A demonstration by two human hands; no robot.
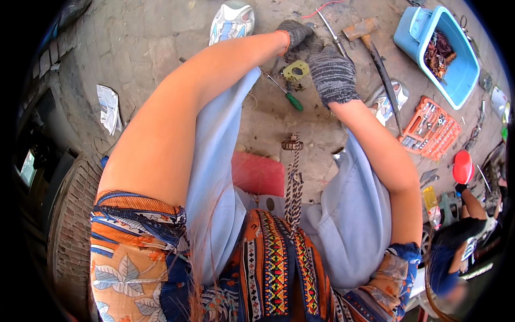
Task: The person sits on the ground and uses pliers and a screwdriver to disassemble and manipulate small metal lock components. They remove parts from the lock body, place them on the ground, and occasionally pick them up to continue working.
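My left hand, in a dark knit glove, reaches to the ground at top centre, its fingers curled; what they hold is hidden. My right hand, in a grey speckled glove, is just right of and below it, fingers bent over something I cannot make out, beside a long metal tool with a dark handle. Below them lie a yellow flat part with a hole and a green-handled screwdriver. A hammer with a long dark shaft lies right of my right hand.
A blue bin of tangled scrap and an orange socket set lie at right, near a red bowl. Another person works at lower right. My shoe is at the top; paper lies at left, near a brick edge.
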